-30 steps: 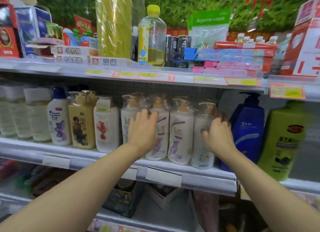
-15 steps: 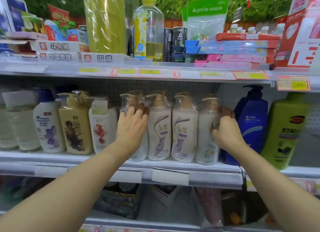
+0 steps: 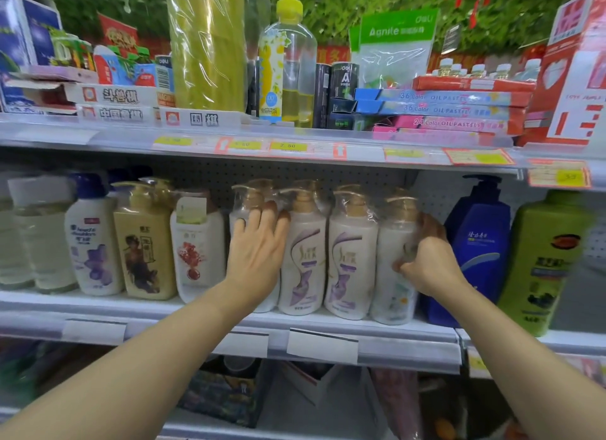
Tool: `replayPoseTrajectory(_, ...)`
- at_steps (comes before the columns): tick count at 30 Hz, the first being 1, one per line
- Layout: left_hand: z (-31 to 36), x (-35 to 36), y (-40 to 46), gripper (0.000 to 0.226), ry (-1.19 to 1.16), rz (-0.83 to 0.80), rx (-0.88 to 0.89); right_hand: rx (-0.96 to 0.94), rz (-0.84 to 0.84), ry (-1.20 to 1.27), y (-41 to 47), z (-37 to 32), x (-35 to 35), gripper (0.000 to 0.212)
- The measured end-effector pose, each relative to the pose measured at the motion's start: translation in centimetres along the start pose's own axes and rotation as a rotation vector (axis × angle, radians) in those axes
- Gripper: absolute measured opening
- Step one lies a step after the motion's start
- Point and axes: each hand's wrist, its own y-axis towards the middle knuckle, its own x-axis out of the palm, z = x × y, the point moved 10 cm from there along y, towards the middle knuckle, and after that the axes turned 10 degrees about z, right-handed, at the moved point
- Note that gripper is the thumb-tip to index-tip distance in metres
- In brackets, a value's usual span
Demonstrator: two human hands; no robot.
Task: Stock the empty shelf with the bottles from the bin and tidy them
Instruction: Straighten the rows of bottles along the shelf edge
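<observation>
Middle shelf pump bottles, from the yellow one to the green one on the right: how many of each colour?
Yellow: 1
White: 5
Blue: 1
Green: 1
Total: 8

The left hand (image 3: 259, 252) hides most of the leftmost wrapped pump bottle (image 3: 241, 210), and the clear bottles (image 3: 36, 242) at far left are blurred.

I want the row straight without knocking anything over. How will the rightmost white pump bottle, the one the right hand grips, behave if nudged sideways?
The rightmost white pump bottle is tall on a narrow base, so it probably tips before it slides. Its clear wrap looks glossy, likely slippery under the right hand. The blue bottle close beside it may stop a rightward fall.
</observation>
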Motion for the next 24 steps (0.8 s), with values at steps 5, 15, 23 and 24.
replayPoseTrajectory(5,2.1,-0.3,0.5,0.079,-0.012,0.027,0.028,-0.009,-0.010,0.006,0.2,-0.2,0.0,0.083)
replayPoseTrajectory(15,2.6,0.8,-0.6,0.072,0.014,-0.153,-0.005,-0.072,-0.002,-0.005,0.4,0.0,0.3,0.079)
replayPoseTrajectory(23,3.1,-0.2,-1.4,0.075,0.024,-0.146,-0.019,-0.108,-0.065,0.005,0.5,0.8,1.1,0.083)
replayPoseTrajectory(24,3.1,-0.1,-1.5,0.076,0.019,-0.157,-0.018,-0.116,-0.072,0.016,0.6,1.0,1.3,0.091)
